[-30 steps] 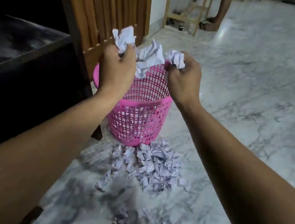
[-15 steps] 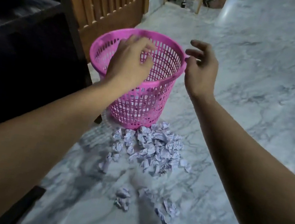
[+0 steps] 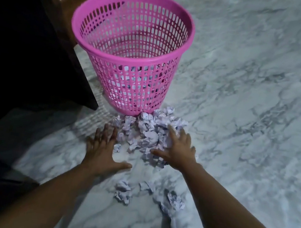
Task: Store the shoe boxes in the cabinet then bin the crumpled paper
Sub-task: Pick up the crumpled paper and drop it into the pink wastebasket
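Head: splayed hands (image 3: 139, 151) on crumpled paper (image 3: 148, 133), lattice bin (image 3: 128, 50).

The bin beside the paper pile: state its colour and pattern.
Pink bin, with slotted lattice walls; head view shows it.

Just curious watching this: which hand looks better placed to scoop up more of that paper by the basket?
Right hand: its spread fingers already rest on the heap of crumpled white paper; the left hand lies beside it.
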The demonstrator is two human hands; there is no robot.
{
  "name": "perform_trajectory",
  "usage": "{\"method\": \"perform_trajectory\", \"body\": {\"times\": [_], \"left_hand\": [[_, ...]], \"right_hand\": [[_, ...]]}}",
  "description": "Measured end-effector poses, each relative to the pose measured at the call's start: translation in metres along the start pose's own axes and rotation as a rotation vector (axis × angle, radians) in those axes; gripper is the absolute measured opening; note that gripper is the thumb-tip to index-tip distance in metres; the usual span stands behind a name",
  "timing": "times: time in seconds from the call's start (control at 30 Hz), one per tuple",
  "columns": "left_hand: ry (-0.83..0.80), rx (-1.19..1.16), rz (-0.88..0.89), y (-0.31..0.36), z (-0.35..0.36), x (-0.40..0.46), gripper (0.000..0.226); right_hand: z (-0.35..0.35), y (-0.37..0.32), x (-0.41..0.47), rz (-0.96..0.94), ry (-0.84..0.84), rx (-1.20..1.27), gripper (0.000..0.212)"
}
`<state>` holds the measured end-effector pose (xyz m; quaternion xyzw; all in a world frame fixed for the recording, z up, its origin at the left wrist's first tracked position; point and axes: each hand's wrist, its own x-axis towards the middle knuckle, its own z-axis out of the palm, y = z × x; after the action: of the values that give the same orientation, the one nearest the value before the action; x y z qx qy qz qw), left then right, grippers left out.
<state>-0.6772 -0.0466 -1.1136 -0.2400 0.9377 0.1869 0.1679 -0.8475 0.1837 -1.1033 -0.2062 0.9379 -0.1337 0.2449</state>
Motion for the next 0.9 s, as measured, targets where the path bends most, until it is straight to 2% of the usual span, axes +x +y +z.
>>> {"method": "perform_trajectory", "body": {"times": [0.07, 0.17, 0.3, 0.43, 0.57, 0.7, 0.8, 0.9], "left_hand": [[0.064, -0.019, 0.062, 0.015, 0.013, -0.002, 0.135], [0.145, -0.044, 0.273, 0.040, 0.025, -0.002, 0.119], [0.245, -0.012, 0.481, 0.055, 0.034, -0.002, 0.078], [0.239, -0.096, 0.463, 0.064, 0.030, -0.002, 0.050], [0.251, -0.106, 0.413, 0.068, 0.019, -0.009, 0.015], [0.248, -0.155, 0.347, 0.066, 0.009, -0.016, 0.012], [0.255, -0.212, 0.316, 0.067, -0.001, -0.021, 0.006], [0.288, -0.273, 0.328, 0.075, -0.013, -0.026, 0.007]], "right_hand": [[0.014, -0.007, -0.006, -0.085, 0.019, -0.140, 0.103], [0.031, -0.015, -0.020, -0.220, 0.101, -0.214, 0.072], [0.045, -0.015, -0.030, -0.367, 0.153, -0.174, 0.049], [0.043, -0.004, -0.036, -0.399, 0.148, -0.045, 0.042], [0.022, 0.001, -0.046, -0.271, 0.187, 0.069, 0.042], [0.001, 0.008, -0.052, -0.203, 0.182, 0.076, 0.032], [-0.011, 0.011, -0.057, -0.167, 0.155, 0.044, 0.033], [-0.019, 0.011, -0.058, -0.152, 0.232, 0.131, 0.040]]}}
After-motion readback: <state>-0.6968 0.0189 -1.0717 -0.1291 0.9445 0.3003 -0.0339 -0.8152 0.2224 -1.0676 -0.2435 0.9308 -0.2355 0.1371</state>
